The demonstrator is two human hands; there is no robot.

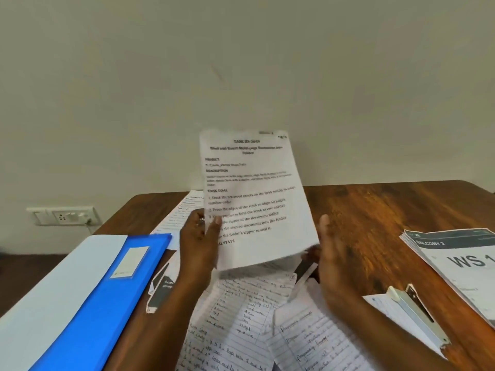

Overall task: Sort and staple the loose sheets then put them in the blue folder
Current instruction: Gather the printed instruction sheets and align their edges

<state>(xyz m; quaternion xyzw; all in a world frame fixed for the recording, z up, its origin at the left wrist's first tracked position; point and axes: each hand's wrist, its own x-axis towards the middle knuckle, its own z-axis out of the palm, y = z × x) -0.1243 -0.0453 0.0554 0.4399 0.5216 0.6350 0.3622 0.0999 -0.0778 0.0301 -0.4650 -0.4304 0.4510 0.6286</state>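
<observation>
My left hand (199, 242) pinches the left edge of a printed task sheet (254, 199) and holds it upright above the desk. My right hand (330, 261) hovers just right of the sheet's lower corner, fingers straight, holding nothing. Below the hands several loose handwritten sheets (246, 317) lie scattered and overlapping. The blue folder (107, 298) lies shut at the left, partly on a white sheet. A white stapler (417, 317) rests on the desk at the right, on a piece of paper.
The wooden desk (375, 207) stands against a plain wall. A stapled booklet marked "WS 1" (460, 263) lies at the far right. Another printed sheet (182, 210) lies behind my left hand. A wall socket (64, 216) is at the left.
</observation>
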